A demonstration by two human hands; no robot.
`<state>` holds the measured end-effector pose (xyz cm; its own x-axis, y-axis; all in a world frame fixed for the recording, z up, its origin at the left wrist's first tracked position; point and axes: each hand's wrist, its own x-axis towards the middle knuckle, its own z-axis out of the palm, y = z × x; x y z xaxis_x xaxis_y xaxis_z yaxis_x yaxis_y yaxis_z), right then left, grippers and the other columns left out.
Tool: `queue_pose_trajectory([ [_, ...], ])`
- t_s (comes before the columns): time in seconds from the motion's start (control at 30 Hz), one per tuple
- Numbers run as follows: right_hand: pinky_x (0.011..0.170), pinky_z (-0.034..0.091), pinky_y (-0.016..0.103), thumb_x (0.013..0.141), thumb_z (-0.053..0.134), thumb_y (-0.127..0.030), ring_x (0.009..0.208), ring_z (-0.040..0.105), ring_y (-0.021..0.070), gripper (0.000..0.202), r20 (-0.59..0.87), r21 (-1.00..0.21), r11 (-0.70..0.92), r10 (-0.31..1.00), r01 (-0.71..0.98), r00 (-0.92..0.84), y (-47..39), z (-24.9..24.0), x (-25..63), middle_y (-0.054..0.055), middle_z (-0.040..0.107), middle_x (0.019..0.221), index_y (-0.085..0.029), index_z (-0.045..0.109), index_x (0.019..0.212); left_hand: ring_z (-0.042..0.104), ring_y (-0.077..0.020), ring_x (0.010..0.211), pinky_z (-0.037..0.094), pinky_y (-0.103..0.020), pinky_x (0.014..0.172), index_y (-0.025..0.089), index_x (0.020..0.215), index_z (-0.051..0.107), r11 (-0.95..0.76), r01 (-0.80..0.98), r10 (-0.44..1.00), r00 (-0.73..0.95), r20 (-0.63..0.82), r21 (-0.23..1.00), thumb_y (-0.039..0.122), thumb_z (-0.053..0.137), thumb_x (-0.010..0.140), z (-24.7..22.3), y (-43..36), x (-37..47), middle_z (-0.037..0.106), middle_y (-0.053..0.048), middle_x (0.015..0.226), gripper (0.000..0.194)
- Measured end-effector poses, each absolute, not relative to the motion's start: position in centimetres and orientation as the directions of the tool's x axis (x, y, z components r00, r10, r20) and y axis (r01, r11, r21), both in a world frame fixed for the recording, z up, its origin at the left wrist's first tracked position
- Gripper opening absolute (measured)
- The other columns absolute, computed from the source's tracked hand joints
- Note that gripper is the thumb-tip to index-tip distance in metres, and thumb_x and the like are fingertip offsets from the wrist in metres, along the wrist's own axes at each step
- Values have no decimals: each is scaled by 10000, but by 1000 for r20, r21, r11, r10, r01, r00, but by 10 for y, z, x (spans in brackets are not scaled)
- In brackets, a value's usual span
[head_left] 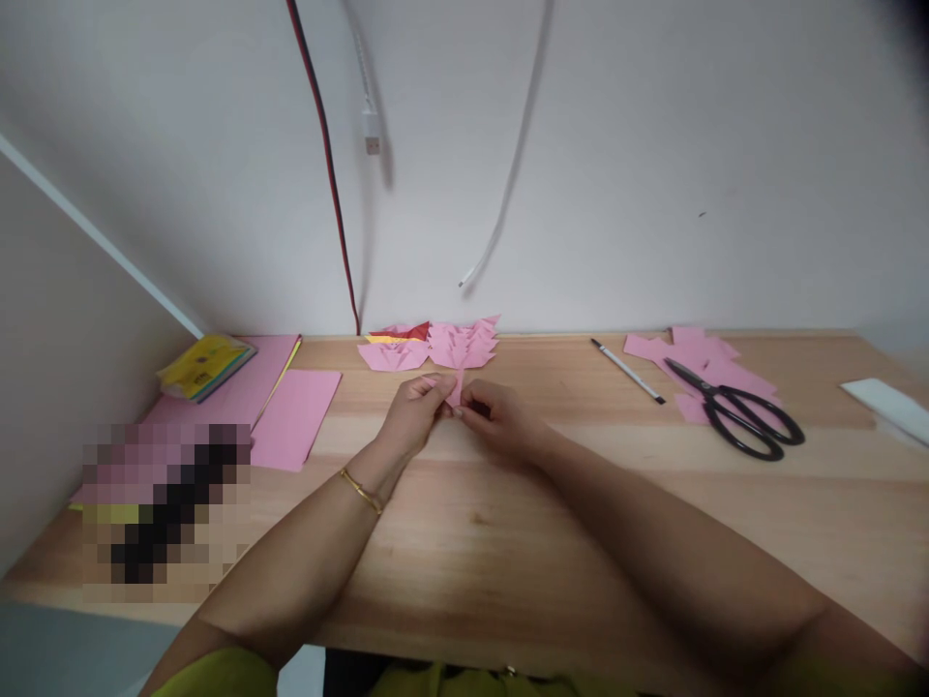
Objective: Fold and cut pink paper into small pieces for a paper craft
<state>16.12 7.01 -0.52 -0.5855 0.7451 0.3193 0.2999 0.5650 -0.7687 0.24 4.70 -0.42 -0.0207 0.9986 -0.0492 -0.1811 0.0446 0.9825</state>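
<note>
Above the middle of the wooden table, my left hand [415, 414] pinches a small piece of pink paper [455, 395], with gold bangle on that wrist. My right hand [500, 418] grips the same paper from the other side, thumb and finger closed at its lower edge. The paper looks folded, though fingers hide much of it. Just behind the hands lie several folded pink paper pieces [464, 347] with pointed tips, spread in a row against the wall. A red and yellow folded piece [401, 335] lies among them on the left.
Pink paper sheets [297, 416] lie at left, with a yellow packet [205, 366] on top; a blurred patch covers something dark nearby. At right are a pen [628, 371], black-handled scissors [747, 416] over pink scraps [715, 350], and a white object [885, 407]. Cables [323, 136] hang along the wall.
</note>
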Motion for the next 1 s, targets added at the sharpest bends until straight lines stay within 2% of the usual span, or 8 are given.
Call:
queue_pose_trajectory([
  [0.17,545,299,229,833,522,-303,582,407,101,230,324,-779,556,752,289,-573,71,-4,163,-16,479,624,-168,496,649,520,-94,537,411,-232,565,130,626,620,38,-226,999,18,-35,973,434,626,780,-5,48,0,589,-11,580,341],
  [0.33,558,325,237,840,511,-315,597,438,112,209,282,-827,483,799,287,-531,70,-1,163,4,526,650,-159,545,704,566,-106,632,443,-242,651,137,721,644,48,-231,998,42,-39,972,294,761,659,-4,47,1,636,-5,661,206],
  [0.53,559,336,236,818,535,-285,594,433,109,161,299,-820,499,791,280,-534,69,-1,162,-4,512,645,-162,533,713,549,-98,625,429,-237,643,134,707,637,3,-181,1000,3,-3,983,294,749,668,-7,47,1,623,2,650,199],
  [0.67,580,373,237,815,549,-281,629,473,112,117,307,-858,463,809,222,-501,68,1,162,15,566,722,-167,542,792,541,-101,623,427,-240,642,139,710,615,-16,-163,999,-33,11,987,326,728,689,-9,47,1,606,7,653,219],
  [0.83,582,400,242,827,548,-317,645,513,120,144,261,-928,349,859,130,-440,71,0,163,15,581,743,-175,531,843,535,-113,635,417,-240,623,136,773,614,-33,28,999,31,32,999,366,677,739,-3,45,3,596,-8,665,241],
  [0.93,557,381,237,823,560,-319,615,485,114,143,269,-928,351,864,126,-425,73,-5,163,-4,545,691,-182,528,792,503,-105,595,381,-222,562,143,757,611,-52,146,997,65,42,988,367,664,745,2,42,5,580,-1,638,231],
  [1.0,562,380,239,828,559,-327,617,484,115,161,283,-928,355,868,112,-408,75,-9,163,-4,547,680,-184,528,761,493,-100,585,366,-215,547,147,763,611,-55,156,996,78,44,986,356,664,742,3,41,6,576,5,639,217],
])
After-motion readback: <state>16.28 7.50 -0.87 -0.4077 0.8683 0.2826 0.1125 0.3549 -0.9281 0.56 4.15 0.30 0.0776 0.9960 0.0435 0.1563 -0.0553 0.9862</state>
